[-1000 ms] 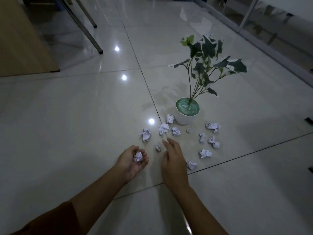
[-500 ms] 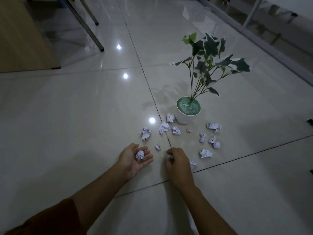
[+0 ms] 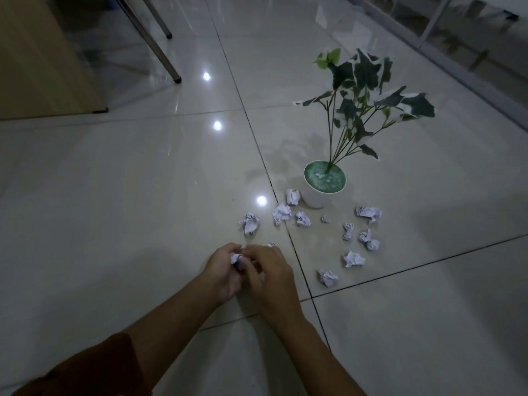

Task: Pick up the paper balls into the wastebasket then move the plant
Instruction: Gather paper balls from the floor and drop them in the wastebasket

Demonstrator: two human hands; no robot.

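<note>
Several crumpled white paper balls lie on the tiled floor in front of a plant (image 3: 357, 110) in a white pot (image 3: 317, 200); one ball (image 3: 251, 222) is just beyond my hands, another ball (image 3: 328, 278) to their right. My left hand (image 3: 221, 274) is cupped around a paper ball (image 3: 236, 257). My right hand (image 3: 270, 277) reaches across and its fingers touch that cupped palm; whether it holds a ball I cannot tell. No wastebasket is in view.
A wooden cabinet side (image 3: 43, 58) stands at the far left. Slanted metal table legs (image 3: 160, 50) end on the floor behind it. A glass partition with a metal base rail (image 3: 463, 78) runs along the right.
My right hand closed over a ball on the floor, then moved left to my cupped left hand. The left hand has curled further around its paper ball.
</note>
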